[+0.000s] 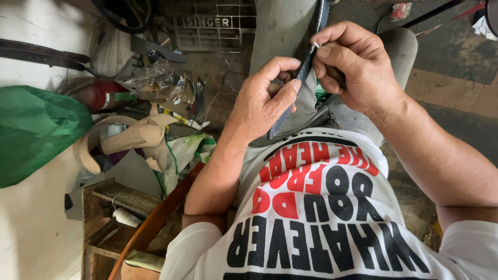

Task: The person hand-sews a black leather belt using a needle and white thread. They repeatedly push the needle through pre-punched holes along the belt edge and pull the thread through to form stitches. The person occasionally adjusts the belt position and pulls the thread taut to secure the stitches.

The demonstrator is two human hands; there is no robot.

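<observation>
Lying at nine o'clock, a green bag (pixel 33 129) borders tan leather scraps (pixel 136 136) and a spool of white thread (pixel 126 217). At centre, the left hand (pixel 262 98) pinches a dark blue stitched strap (pixel 291 91). At one o'clock, the right hand (pixel 353 65) grips a needle (pixel 315 45) against the strap.

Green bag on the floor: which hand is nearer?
Left. The left hand grips the lower part of the dark strap, on the side toward the green bag. The right hand pinches the strap higher up, farther from the bag.
</observation>
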